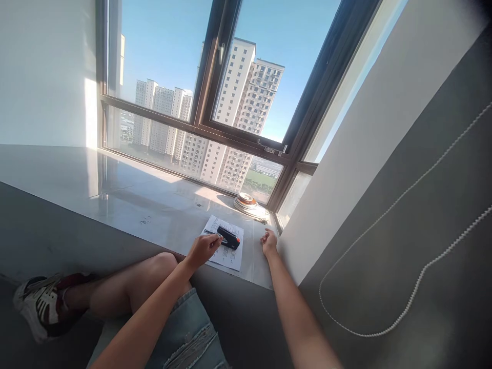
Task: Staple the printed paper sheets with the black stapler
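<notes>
My left hand (pixel 203 251) is over the near edge of a white windowsill, its fingers pinched together. The fingertips are at the left end of a black stapler (pixel 229 239) with an orange tip. Whether they hold the stapler or something small beside it is hard to make out. Printed paper sheets (pixel 230 260) lie under the stapler, and a thin dark strip shows beside the fingers. My right hand (pixel 269 242) is at the sill's right end by the wall, its fingers loosely bent and apart, with nothing visible in them.
A coiled pale cable or round stack (pixel 246 202) lies in the sill's far right corner by the window. Small dark marks (pixel 145 220) show on the sill (pixel 169 205). A white bead chain (pixel 369 335) hangs in a loop at the right. My bent leg (pixel 154 271) is below the sill.
</notes>
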`<action>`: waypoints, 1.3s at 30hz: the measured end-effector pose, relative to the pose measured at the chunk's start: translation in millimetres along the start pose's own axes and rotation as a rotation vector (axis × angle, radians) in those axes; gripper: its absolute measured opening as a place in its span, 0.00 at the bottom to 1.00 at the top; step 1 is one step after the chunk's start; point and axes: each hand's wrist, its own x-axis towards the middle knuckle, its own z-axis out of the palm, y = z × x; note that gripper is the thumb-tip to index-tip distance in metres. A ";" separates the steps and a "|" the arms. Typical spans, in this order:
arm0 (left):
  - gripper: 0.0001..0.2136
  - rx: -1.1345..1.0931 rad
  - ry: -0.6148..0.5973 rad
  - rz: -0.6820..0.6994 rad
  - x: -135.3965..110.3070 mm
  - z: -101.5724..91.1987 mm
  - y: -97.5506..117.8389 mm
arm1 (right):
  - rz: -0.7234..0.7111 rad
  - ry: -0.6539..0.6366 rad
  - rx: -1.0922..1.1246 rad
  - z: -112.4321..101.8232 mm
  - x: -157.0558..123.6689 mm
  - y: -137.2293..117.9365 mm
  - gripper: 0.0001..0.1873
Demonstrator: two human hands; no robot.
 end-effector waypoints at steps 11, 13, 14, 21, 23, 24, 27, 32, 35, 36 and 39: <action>0.21 0.017 -0.024 -0.017 -0.7 0.4 -0.6 | -0.200 -0.081 -0.411 20.3 0.1 -2.8 0.11; 0.21 0.028 -0.014 -0.023 -0.3 -1.3 0.7 | -0.224 -0.026 -0.503 20.4 -0.4 -6.3 0.10; 0.21 0.036 -0.003 -0.033 0.0 -2.3 1.4 | -0.227 0.005 -0.545 20.2 -0.4 -7.8 0.08; 0.22 0.112 0.186 -0.192 20.1 -6.8 -4.1 | -0.193 0.053 -0.734 23.1 5.7 -5.4 0.08; 0.21 0.136 0.221 -0.242 36.7 -8.1 -17.3 | -0.172 0.056 -0.775 26.1 11.3 -1.6 0.07; 0.20 0.145 0.227 -0.279 46.6 -9.2 -27.1 | -0.160 0.059 -0.794 27.6 14.6 0.3 0.07; 0.13 0.191 0.145 -0.401 77.4 -14.4 -67.4 | -0.131 0.066 -0.837 30.2 24.5 5.8 0.06; 0.08 0.417 -0.088 -0.525 116.6 -22.1 -144.6 | -0.132 0.071 -0.871 27.3 36.7 13.9 0.06; 0.13 0.482 -0.161 -0.569 131.8 -18.9 -179.6 | -0.170 0.092 -0.876 29.8 36.7 14.5 0.08; 0.16 0.490 -0.169 -0.576 135.6 -16.2 -188.8 | -0.212 0.097 -0.872 33.0 34.5 12.9 0.09; 0.25 0.513 -0.198 -0.554 142.2 -5.5 -210.8 | -0.432 0.040 -0.808 49.2 20.4 2.5 0.11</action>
